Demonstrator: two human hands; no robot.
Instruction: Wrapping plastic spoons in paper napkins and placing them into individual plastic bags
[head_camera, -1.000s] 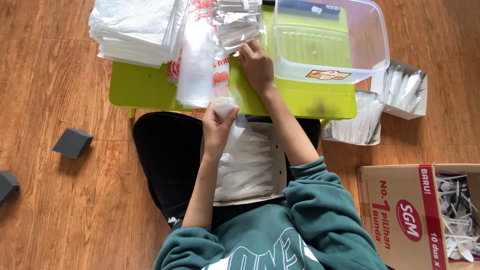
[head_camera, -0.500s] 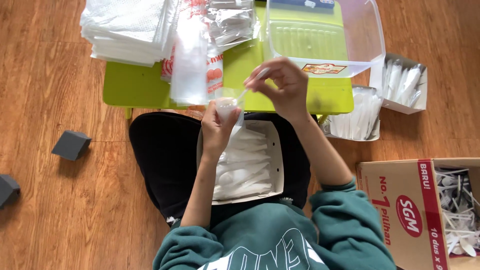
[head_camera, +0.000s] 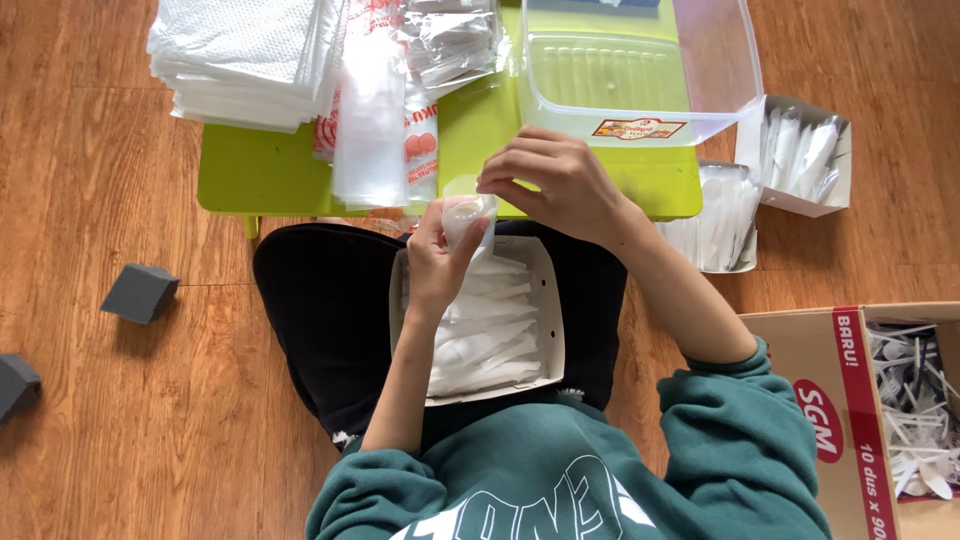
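a warm brown wooden plank floor (head_camera: 120, 420) filled the room, lit evenly from above. at the far left, about nine o'clock, two dark grey foam blocks (head_camera: 140, 293) lay on the boards, well apart from the person. at eleven o'clock a thick stack of white napkins (head_camera: 240, 55) sat on the left end of a low lime-green table (head_camera: 270, 180), with a hanging bundle of clear plastic bags (head_camera: 372, 120) just beside it.

at the centre the left hand (head_camera: 437, 260) was closed in a light grip around a small clear plastic sleeve (head_camera: 466, 215), held upright at the table's near edge. the right hand (head_camera: 555, 180), fingers curled and pinched, touched the top of that sleeve; whether it held anything else i could not tell. below, at six o'clock, an open white box of wrapped white cutlery (head_camera: 485, 325) rested on the person's black-clad lap.

at one o'clock a clear plastic tub (head_camera: 720, 90) stood on the table. at two o'clock a small white box of wrapped cutlery (head_camera: 800, 155) lay on the floor, and at four o'clock a cardboard carton (head_camera: 800, 350) held loose white plastic utensils.
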